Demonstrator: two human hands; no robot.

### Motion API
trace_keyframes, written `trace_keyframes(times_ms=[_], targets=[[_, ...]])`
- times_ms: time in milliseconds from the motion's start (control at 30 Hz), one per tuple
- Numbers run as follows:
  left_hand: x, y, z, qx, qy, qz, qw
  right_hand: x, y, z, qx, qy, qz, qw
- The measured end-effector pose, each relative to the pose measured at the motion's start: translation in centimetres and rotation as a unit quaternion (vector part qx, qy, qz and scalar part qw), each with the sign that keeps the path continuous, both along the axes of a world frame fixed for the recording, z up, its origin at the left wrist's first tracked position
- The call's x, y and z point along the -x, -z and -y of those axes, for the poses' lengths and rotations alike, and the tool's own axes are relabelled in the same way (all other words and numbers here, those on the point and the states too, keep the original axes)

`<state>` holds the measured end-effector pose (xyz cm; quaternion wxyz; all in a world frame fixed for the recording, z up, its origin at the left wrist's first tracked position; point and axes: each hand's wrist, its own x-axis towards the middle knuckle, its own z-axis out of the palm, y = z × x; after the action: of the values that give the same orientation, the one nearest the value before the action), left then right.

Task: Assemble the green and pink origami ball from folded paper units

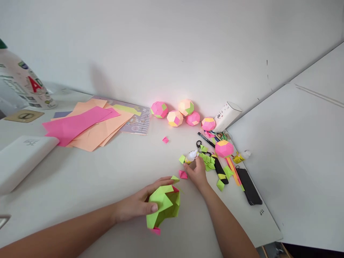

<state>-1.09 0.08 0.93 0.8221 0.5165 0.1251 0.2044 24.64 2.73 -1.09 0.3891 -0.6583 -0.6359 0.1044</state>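
My left hand (138, 204) is closed on a partly built green paper ball (161, 204), thumb on its near side. The ball's open, hollow side faces right, and pink pieces show at its edge. A small green folded piece (175, 178) sits at the fingertips of that hand. Further right, my right hand (197, 173) has its thumb and fingers around a small glue bottle (191, 156) with a white nozzle. Beside that hand lie a pink folded piece (183, 174) and a green one (182, 159) on the white table (120, 168).
Several finished paper balls (175, 118) line the wall; another ball (224, 148) rests among green pieces, a cutter (220, 170) and scissors (199, 144). A black phone (248, 186) lies at the right edge. Paper sheets (80, 125), a white power bank (27, 157) and a bottle (24, 79) are left.
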Motion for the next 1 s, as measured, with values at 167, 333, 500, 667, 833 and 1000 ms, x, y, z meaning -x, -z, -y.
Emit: trace_keyframes(times_ms=[167, 333, 500, 667, 833, 1000], targets=[[-0.3, -0.4, 0.1, 0.061, -0.010, 0.041, 0.997, 0.0, -1.7, 0.3, -0.015, -0.044, -0.032, 0.998], [-0.3, 0.2, 0.1, 0.060, -0.029, 0.038, 0.997, -0.3, -5.8, 3.7, -0.090, -0.024, -0.131, 0.987], [-0.1, 0.5, 0.3, -0.049, -0.040, -0.021, 0.998, 0.5, -7.6, 6.2, -0.102, -0.009, -0.203, 0.974], [-0.2, 0.4, 0.6, -0.075, -0.033, -0.019, 0.996, 1.7, -7.6, 6.6, -0.089, -0.011, -0.226, 0.970], [-0.1, 0.9, 0.9, -0.140, -0.043, -0.021, 0.989, 2.5, -7.8, 6.7, -0.050, -0.037, -0.224, 0.973], [0.0, 1.5, 1.1, -0.168, -0.048, -0.030, 0.984, 2.8, -7.7, 6.7, -0.019, -0.048, -0.217, 0.975]])
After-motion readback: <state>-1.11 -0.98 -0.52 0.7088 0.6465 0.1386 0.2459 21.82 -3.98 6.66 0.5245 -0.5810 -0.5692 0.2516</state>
